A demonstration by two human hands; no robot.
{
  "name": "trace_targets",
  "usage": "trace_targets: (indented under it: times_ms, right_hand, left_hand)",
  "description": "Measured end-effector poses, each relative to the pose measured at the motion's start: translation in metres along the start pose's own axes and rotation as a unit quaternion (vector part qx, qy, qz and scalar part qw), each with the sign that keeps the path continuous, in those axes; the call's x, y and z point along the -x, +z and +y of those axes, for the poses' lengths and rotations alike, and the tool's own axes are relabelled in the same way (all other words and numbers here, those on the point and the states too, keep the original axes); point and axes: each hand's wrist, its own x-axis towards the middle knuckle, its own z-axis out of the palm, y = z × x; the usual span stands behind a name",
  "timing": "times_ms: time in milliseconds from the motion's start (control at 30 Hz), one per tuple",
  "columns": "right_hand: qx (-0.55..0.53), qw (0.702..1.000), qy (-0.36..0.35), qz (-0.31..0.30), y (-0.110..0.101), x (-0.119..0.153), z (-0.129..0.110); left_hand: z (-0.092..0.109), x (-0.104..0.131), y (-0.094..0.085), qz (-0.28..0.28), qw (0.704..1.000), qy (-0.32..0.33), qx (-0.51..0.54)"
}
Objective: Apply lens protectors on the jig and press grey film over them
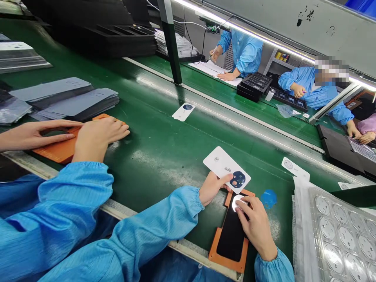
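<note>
Black, that one slim panel (232,233) sits in its orange holder (215,248) at the bench's (152,145) near edge, the right hand (260,229) with fingers bent and tips on one shiny disc (235,198), grip or mere touch I cannot tell, and a dragging fingertip could skew it. Just beyond, the left hand (209,190) pinches one white card (219,162) by its dark-circled end, and a dipping wrist could scuff card against disc! Farther out, three loose cards (184,112), one second orange plate (63,147) under two co-worker's hands (101,133), one clear tray (318,244), cut off.
</note>
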Motion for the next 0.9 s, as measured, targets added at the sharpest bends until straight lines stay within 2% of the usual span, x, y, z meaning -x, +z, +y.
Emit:
trace_targets:
  times_ms: [100,200,300,367,533,900]
  right_hand:
    - [-0.048,0.998,0.000,0.039,-0.010,-0.004,-0.002]
    - [-0.098,0.984,0.036,0.145,-0.020,-0.015,-0.013]
    - [-0.076,0.968,0.053,0.232,-0.020,-0.028,-0.025]
    - [-0.048,0.962,0.057,0.263,-0.015,-0.035,-0.030]
    - [-0.046,0.953,0.071,0.291,-0.008,-0.038,-0.031]
    - [-0.063,0.952,0.076,0.289,-0.010,-0.034,-0.027]
  left_hand:
    - [0.001,0.001,0.002,-0.003,1.000,0.003,0.005]
    - [-0.002,0.008,0.009,-0.015,1.000,0.005,-0.007]
    - [-0.005,0.019,0.016,-0.048,0.997,-0.004,-0.068]
    - [-0.007,0.027,0.018,-0.079,0.991,0.008,-0.109]
    - [-0.007,0.034,0.018,-0.143,0.975,0.094,-0.143]
    - [-0.010,0.032,0.016,-0.177,0.952,0.148,-0.200]
